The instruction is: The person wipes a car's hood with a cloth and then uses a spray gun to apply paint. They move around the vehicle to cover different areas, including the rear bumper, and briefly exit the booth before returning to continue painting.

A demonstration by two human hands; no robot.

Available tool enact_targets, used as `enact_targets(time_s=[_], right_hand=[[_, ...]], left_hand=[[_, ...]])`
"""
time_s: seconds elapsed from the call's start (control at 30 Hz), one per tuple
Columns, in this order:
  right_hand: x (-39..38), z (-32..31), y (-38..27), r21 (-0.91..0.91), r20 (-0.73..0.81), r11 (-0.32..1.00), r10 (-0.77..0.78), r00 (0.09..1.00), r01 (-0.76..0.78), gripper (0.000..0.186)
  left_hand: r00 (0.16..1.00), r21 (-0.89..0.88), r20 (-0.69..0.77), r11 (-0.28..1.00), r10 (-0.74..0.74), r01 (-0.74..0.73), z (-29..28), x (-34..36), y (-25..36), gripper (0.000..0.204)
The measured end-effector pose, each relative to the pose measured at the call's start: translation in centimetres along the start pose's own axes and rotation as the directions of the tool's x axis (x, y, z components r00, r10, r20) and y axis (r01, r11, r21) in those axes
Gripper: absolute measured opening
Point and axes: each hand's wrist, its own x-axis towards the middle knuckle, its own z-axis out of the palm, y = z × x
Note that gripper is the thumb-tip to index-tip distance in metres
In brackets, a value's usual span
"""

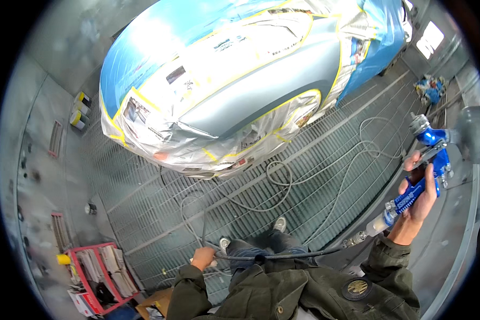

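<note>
My right hand (418,194) is raised at the right and grips a blue spray gun (429,160) by its handle, with the cup end pointing up and right. A dark air hose (282,256) runs from the gun's base across my body to my left hand (202,258), which is closed around it low at the centre. A car (234,80) stands ahead, wrapped in blue film, paper and yellow tape, with its light blue side panel (261,90) left bare.
Grey hoses (314,170) loop over the metal floor grating (160,213). A red trolley (98,274) with papers stands at lower left, next to a cardboard box (154,305). Cans (80,109) sit by the left wall. Blue rags (432,88) lie far right.
</note>
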Motion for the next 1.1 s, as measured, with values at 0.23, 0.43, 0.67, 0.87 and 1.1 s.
enact_targets(time_s=[0.23,0.43,0.67,0.87,1.1], right_hand=[[-10.0,3.8,12.0,-0.051,-0.203,0.971,0.219,0.954,-0.233,0.031],[-22.3,12.4,22.7,0.249,0.059,0.849,0.467,0.882,-0.466,0.046],[-28.2,21.7,33.5,0.302,-0.291,0.879,0.453,0.843,-0.368,0.025],[-29.9,25.2,36.5,0.384,-0.131,0.863,0.402,0.906,-0.327,0.026],[-28.7,28.9,40.1,0.238,-0.365,0.914,0.399,0.841,-0.33,0.019]], left_hand=[[0.944,0.011,-0.108,0.949,-0.312,0.315,-4.6,-7.3,-9.5,0.03],[0.879,0.169,-0.271,0.879,-0.393,0.446,-3.0,-11.3,-23.4,0.045],[0.753,0.051,-0.447,0.826,-0.483,0.561,-4.8,-11.0,-31.4,0.047],[0.724,0.085,-0.456,0.785,-0.518,0.614,-2.6,-10.3,-35.8,0.045],[0.749,-0.011,-0.45,0.841,-0.487,0.54,-1.0,-8.0,-36.1,0.045]])
